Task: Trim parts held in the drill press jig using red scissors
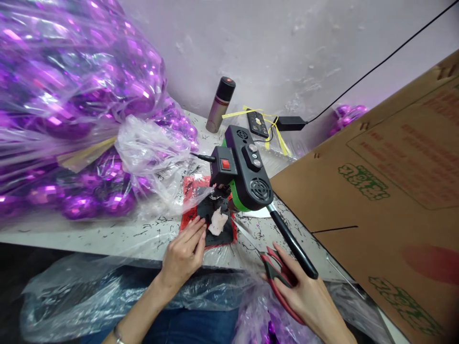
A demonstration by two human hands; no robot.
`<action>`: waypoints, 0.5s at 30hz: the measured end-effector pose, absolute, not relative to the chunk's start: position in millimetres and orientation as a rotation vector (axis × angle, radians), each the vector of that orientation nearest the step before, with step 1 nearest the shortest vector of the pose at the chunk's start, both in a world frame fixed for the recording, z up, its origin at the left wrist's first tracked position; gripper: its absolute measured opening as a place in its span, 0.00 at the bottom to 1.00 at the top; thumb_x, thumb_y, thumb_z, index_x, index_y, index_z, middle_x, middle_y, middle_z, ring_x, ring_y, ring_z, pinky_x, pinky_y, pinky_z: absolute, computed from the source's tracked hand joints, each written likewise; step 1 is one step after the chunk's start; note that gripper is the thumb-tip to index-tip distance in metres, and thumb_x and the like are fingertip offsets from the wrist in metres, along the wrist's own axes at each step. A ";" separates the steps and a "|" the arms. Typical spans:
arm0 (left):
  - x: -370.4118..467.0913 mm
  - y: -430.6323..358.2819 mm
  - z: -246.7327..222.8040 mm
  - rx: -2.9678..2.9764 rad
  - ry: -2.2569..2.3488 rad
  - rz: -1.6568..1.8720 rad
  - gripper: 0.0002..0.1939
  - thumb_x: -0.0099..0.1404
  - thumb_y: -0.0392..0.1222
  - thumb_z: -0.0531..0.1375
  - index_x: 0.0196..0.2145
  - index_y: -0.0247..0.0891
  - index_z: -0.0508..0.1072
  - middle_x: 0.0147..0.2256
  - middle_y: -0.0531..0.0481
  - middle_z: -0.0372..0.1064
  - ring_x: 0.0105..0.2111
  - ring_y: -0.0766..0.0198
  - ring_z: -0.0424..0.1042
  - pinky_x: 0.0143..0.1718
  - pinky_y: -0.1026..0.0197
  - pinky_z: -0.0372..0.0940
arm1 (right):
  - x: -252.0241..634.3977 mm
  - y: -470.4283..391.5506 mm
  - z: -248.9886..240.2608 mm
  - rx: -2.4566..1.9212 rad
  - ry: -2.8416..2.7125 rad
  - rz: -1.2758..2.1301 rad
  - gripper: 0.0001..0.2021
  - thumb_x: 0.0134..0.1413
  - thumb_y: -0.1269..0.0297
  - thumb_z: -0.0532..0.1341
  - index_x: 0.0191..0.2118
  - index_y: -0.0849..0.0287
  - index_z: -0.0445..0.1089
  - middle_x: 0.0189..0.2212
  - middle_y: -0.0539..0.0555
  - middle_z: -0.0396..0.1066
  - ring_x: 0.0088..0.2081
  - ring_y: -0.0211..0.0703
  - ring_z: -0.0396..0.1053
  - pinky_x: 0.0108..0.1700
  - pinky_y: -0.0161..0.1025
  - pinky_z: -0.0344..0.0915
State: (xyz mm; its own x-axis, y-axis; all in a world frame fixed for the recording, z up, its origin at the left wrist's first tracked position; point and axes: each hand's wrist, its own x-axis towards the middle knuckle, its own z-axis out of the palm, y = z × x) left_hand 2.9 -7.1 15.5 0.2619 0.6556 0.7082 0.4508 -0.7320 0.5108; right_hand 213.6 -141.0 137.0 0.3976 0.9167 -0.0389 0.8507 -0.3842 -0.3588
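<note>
My left hand [184,248] rests with fingers stretched out on a black pad [224,239] with a red border. Just right of its fingertips lies a crumpled whitish scrap [218,221]. My right hand [301,291] grips a pair of scissors [250,236] by red and black handles, the blades pointing toward the pad. Over the pad's far part stands a black and green machine [247,167] with a red switch [225,164] and a long black lever [294,243]. That lever passes above my right hand. What lies under the machine is mostly hidden.
Clear plastic bags of shiny purple balls [82,95] bulge over the left side. A spray can [220,105], a black phone-like slab [257,123] and a power adapter [290,123] sit behind the machine. At right leans a large cardboard box [387,191]. Black snippets litter the white table [150,243].
</note>
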 end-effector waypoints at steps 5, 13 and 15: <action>2.7 -7.5 15.1 2.300 1.035 1.462 0.12 0.66 0.29 0.57 0.46 0.33 0.75 0.45 0.43 0.77 0.49 0.55 0.75 0.51 0.53 0.73 | 209.9 -140.8 138.4 -2.281 -1.622 0.269 0.24 0.53 0.55 0.60 0.57 0.51 0.70 0.50 0.51 0.76 0.50 0.50 0.75 0.47 0.38 0.73; 2.4 -7.0 13.3 2.288 1.020 1.462 0.14 0.66 0.29 0.56 0.47 0.35 0.75 0.45 0.43 0.77 0.50 0.54 0.74 0.52 0.53 0.72 | 202.7 -119.8 138.4 -2.278 -1.724 0.300 0.20 0.53 0.58 0.60 0.52 0.51 0.74 0.49 0.51 0.77 0.38 0.47 0.79 0.36 0.36 0.75; 2.5 -6.8 14.0 2.287 1.021 1.474 0.14 0.65 0.29 0.56 0.47 0.35 0.75 0.45 0.43 0.77 0.50 0.54 0.74 0.51 0.53 0.73 | 203.2 -119.6 139.1 -2.277 -1.742 0.313 0.20 0.53 0.59 0.60 0.52 0.51 0.74 0.49 0.51 0.77 0.37 0.47 0.79 0.34 0.36 0.75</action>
